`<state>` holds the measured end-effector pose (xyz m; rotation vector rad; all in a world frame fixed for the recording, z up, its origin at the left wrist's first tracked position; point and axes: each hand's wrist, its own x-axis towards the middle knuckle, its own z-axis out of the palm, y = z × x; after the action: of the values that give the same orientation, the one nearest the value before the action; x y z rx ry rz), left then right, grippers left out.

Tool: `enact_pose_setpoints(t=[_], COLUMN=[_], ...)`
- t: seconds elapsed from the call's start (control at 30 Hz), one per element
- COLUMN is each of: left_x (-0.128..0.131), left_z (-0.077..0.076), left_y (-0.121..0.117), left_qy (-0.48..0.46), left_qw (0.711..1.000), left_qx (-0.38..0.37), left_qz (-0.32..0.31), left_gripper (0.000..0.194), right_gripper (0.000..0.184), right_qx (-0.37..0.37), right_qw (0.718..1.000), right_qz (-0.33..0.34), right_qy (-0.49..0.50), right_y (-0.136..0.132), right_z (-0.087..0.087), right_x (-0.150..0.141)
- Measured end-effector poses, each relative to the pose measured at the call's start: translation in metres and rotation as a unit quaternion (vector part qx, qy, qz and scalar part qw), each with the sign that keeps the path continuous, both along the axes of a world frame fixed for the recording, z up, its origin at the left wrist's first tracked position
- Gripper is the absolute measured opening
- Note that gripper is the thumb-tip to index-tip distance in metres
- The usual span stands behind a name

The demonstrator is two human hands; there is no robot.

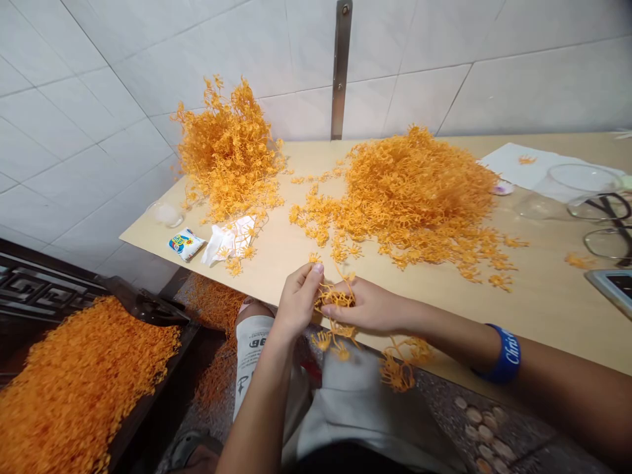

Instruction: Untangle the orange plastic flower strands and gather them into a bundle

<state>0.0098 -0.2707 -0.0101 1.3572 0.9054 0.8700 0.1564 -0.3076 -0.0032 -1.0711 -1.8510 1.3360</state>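
My left hand [299,297] is closed in a pinch at the table's front edge, thumb and forefinger on a small orange plastic sprig [315,259]. Close beside it, my right hand [366,304] curls around a loose bunch of orange plastic sprigs [338,297] with thin stems and flower-like ends. Some of these dangle below the hand over my lap. More sprigs [402,372] hang or lie lower, near my thigh. Just beyond my hands spreads a large heap of the same sprigs [419,191], with loose ones scattered along its near side.
A taller sprig pile [227,151] stands at the table's [276,263] left, near a tissue [230,240], a small packet [186,244] and a clear cup [168,214]. At right are glasses [605,207], a phone [612,286] and white paper [538,168]. Orange pieces [79,382] fill the lower left.
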Motion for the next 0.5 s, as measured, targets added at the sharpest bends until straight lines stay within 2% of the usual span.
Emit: enact_pose_setpoints(t=[0.13, 0.3, 0.43, 0.5], left_x=[-0.0017, -0.0016, -0.0021, -0.0018], left_z=[-0.0005, 0.0041, 0.0043, 0.0023], left_y=[0.0017, 0.0024, 0.0030, 0.0027], left_qy=[0.009, -0.003, -0.027, -0.039], left_qw=[0.999, 0.996, 0.995, 0.996], left_qx=[-0.015, -0.048, -0.073, -0.073], left_qz=[-0.040, -0.070, -0.060, -0.041], left_gripper=[0.050, 0.050, 0.050, 0.048], right_gripper=[0.026, 0.031, 0.033, 0.032], right_qx=[-0.035, -0.043, -0.043, -0.041], right_qw=[0.995, 0.994, 0.993, 0.997], right_qz=[0.050, 0.052, 0.053, 0.033], right_qy=[0.081, 0.084, 0.092, 0.062], right_y=[0.0031, 0.0091, 0.0078, 0.0043], right_z=[0.0010, -0.0005, -0.0005, 0.0007], right_x=[0.0068, 0.0116, 0.0095, 0.0061])
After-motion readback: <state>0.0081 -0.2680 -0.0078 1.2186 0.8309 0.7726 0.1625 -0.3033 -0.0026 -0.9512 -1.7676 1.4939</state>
